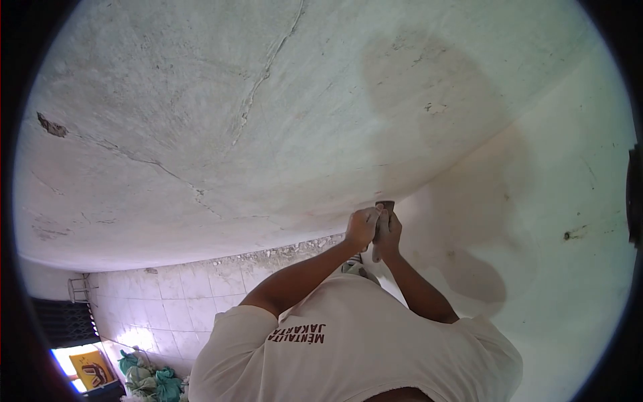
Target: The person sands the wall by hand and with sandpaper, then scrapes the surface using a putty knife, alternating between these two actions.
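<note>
Both my hands are together low at the wall (315,161), near the corner where two wall faces meet. My right hand (390,234) is closed around the pale handle of what looks like a scraper (385,203). Its short dark blade shows above the fingers, at the wall surface. Close beside it, my left hand (362,226) is also closed, with its fingers at the upper part of the scraper. The fingers look dusty, and they hide the middle of the tool.
Long cracks (258,84) and a chipped hole (52,125) mark the wall. Crumbled debris (268,256) lies along its foot on the tiled floor (181,288). Green sacks (167,383), a yellow panel (92,370) and a metal-framed stool (79,289) are at the lower left.
</note>
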### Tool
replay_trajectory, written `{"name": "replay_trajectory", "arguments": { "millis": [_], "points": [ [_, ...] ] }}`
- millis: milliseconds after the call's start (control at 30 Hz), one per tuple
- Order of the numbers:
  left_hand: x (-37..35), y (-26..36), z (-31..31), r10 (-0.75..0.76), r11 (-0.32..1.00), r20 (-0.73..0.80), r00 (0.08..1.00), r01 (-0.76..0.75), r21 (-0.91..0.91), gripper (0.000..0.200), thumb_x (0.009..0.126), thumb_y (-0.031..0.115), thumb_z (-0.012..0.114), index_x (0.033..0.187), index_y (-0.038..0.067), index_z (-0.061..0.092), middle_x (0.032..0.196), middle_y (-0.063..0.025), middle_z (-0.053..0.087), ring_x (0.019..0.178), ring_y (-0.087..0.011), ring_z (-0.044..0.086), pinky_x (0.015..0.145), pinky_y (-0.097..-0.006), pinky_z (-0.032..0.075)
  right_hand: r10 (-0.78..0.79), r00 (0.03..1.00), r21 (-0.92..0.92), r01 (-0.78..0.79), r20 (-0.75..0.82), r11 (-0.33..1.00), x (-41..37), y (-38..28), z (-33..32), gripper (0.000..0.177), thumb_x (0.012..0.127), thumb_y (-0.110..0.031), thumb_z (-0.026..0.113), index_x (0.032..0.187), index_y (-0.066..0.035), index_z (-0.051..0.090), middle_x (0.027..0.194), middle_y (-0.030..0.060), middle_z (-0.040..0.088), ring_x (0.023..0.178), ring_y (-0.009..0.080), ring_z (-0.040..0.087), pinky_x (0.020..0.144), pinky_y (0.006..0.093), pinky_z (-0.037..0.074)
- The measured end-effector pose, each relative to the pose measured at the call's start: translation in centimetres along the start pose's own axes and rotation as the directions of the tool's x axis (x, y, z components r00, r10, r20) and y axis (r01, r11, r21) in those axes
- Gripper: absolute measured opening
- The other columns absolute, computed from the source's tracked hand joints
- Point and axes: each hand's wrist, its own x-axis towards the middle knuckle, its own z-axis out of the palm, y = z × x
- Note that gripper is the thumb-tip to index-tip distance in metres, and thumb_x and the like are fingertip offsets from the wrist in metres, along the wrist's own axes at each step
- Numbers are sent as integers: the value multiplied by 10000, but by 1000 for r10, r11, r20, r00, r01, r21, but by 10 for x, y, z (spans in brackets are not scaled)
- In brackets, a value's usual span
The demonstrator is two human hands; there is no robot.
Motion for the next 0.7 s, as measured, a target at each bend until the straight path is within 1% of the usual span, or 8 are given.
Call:
{"name": "replay_trajectory", "arguments": {
  "millis": [133, 167, 267, 367, 467, 500, 633, 700],
  "points": [
    [25, 8, 4, 322, 944, -150, 935, -330, -30, 525, 990, 420, 468, 736, -21, 597, 535, -159, 521, 478, -258, 526, 529, -418, 443, -199, 980, -43, 198, -23, 979, 24, -15, 7, 290, 1015, -268, 455, 961, -21, 597, 646, -17, 524, 466, 47, 430, 404, 234, 345],
    [24, 23, -4, -16, 997, 77, 997, 21, -75, 516, 991, 405, 453, 762, -35, 592, 585, -194, 534, 555, -319, 565, 591, -444, 445, -25, 1000, 53, 25, -4, 998, 26, -14, 4, 293, 1020, -268, 441, 935, -29, 588, 635, -19, 516, 459, 51, 424, 404, 242, 345],
    [16, 26, -3, -96, 986, 105, 990, 109, -125, 448, 988, 317, 488, 753, -48, 598, 598, -167, 554, 559, -213, 544, 569, -384, 431, 26, 998, 29, -28, 63, 999, 18, -18, -6, 302, 1024, -287, 438, 922, -36, 573, 632, -24, 506, 462, 51, 415, 405, 244, 343],
    [6, -7, 11, 159, 987, -22, 987, -158, 41, 508, 988, 383, 466, 726, -35, 588, 576, -191, 556, 496, -309, 565, 528, -415, 442, 25, 999, -70, -22, 34, 997, 1, -10, -10, 306, 1026, -296, 437, 914, -40, 561, 610, -29, 485, 464, 50, 417, 406, 240, 346],
    [30, 1, 9, 318, 944, -153, 936, -328, -46, 512, 986, 397, 474, 715, -20, 597, 539, -171, 550, 438, -262, 539, 483, -397, 433, -131, 991, -38, 131, 8, 991, 23, -22, 4, 309, 1023, -296, 439, 893, -40, 553, 573, -25, 468, 437, 56, 420, 391, 249, 352],
    [20, 33, -8, 62, 995, 15, 998, -61, -74, 495, 984, 388, 475, 731, -17, 610, 533, -169, 541, 452, -264, 549, 497, -401, 440, -122, 992, 25, 122, -12, 992, 24, -23, 6, 314, 1019, -302, 445, 872, -44, 546, 563, -22, 464, 426, 62, 419, 383, 260, 355],
    [5, 25, -1, -141, 981, 104, 984, 154, -121, 441, 988, 320, 490, 761, -40, 603, 592, -130, 557, 542, -183, 510, 546, -373, 417, 0, 1000, -33, 1, 26, 999, 8, -14, -5, 310, 1015, -305, 453, 859, -52, 538, 577, -25, 469, 430, 58, 418, 381, 250, 350],
    [10, -12, 10, 49, 996, 26, 998, -47, -81, 436, 986, 320, 497, 752, -33, 601, 581, -112, 545, 525, -174, 500, 531, -367, 415, -7, 1000, -71, 8, 19, 997, 4, 2, -10, 306, 1015, -303, 454, 855, -55, 536, 573, -26, 465, 428, 55, 416, 379, 244, 346]
  ]
}}
